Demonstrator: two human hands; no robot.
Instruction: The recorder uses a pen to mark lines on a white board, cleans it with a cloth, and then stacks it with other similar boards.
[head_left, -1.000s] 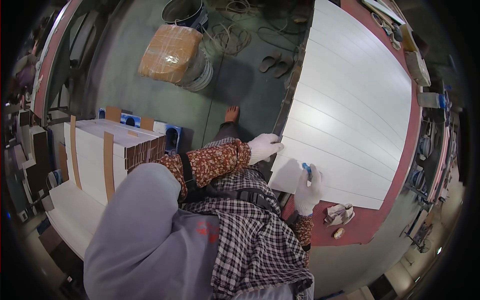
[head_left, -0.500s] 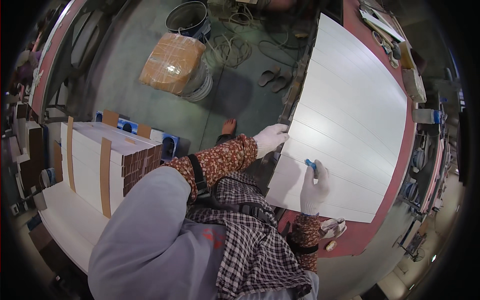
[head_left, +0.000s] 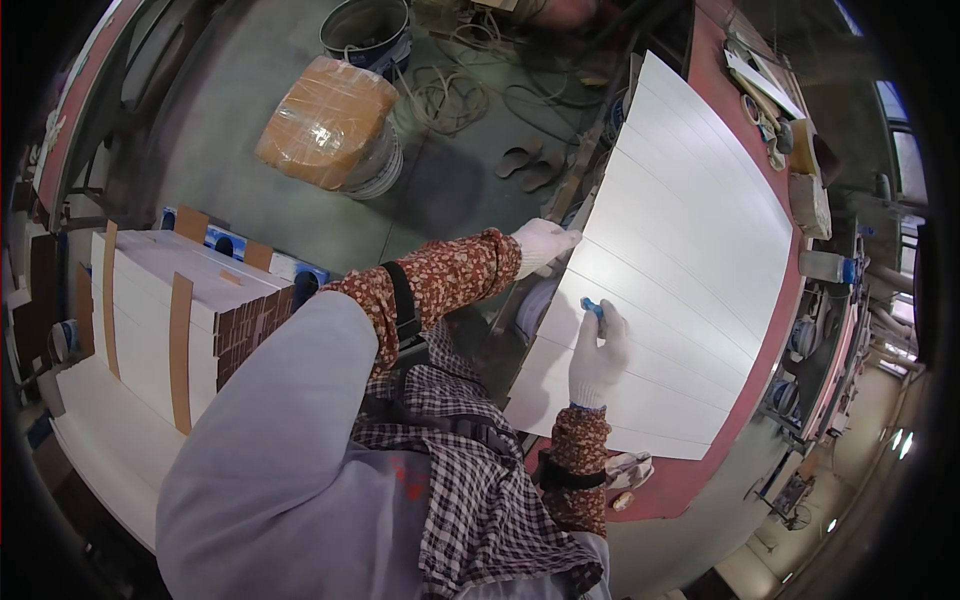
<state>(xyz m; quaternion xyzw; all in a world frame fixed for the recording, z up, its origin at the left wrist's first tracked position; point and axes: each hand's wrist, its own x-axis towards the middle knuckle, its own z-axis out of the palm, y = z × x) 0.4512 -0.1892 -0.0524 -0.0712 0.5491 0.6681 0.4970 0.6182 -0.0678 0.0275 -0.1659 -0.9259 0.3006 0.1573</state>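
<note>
White panels [head_left: 690, 230], marked by several long seams, lie side by side on a red-topped table to my right. My left hand [head_left: 545, 245], in a white knit glove, is closed at their left edge, its fingertips touching the rim. Over the lower panels, my right hand [head_left: 600, 362], also gloved, pinches a small blue piece [head_left: 591, 307] between thumb and fingers. What kind of thing it is, I cannot make out. A crumpled pale cloth [head_left: 629, 470] and a small round item [head_left: 622, 501] lie beside my right wrist.
At left stands a stack of white boards [head_left: 150, 310] with brown cardboard strips. A taped brown package [head_left: 328, 120] rests on a pale bucket, near a dark bucket [head_left: 365, 35], coiled hose [head_left: 445, 100] and slippers [head_left: 530, 165]. Tools and tape rolls line the red table [head_left: 690, 490].
The whole view has shifted, with the panels and table now farther left in the picture. My left hand stays at the panel edge; my right still holds the blue piece over the panels.
</note>
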